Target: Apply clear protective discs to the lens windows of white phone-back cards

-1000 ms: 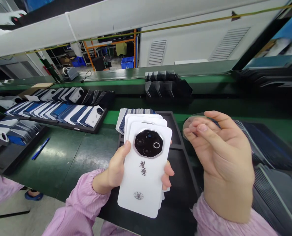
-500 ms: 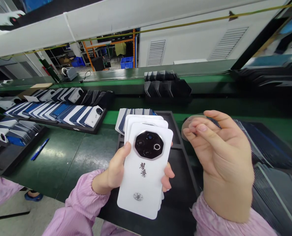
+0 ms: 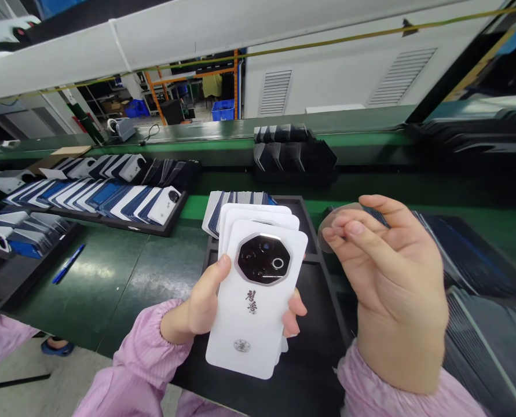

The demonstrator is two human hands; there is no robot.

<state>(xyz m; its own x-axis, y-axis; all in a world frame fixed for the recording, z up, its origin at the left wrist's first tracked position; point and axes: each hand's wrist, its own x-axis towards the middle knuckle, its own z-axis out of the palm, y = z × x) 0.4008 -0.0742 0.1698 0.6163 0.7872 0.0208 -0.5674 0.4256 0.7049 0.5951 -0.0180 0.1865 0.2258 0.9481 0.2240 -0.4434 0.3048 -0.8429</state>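
My left hand (image 3: 201, 301) grips a small stack of white phone back covers (image 3: 253, 313); the top one shows a dark octagonal camera panel and printed marks. It hangs over a black tray (image 3: 310, 255). My right hand (image 3: 388, 289) is raised to the right of the stack, fingertips pinched on a thin round clear film (image 3: 329, 227). More covers (image 3: 235, 202) stand fanned at the tray's far end.
A long black tray of white and blue covers (image 3: 101, 197) lies at the left, with another tray (image 3: 18, 231) nearer the bench edge and a blue pen (image 3: 69, 263). Dark stacked parts (image 3: 292, 152) sit behind; dark trays (image 3: 479, 260) fill the right.
The cover stack in my left hand has shifted slightly down and toward me. My right hand with the film has stayed nearly in place.
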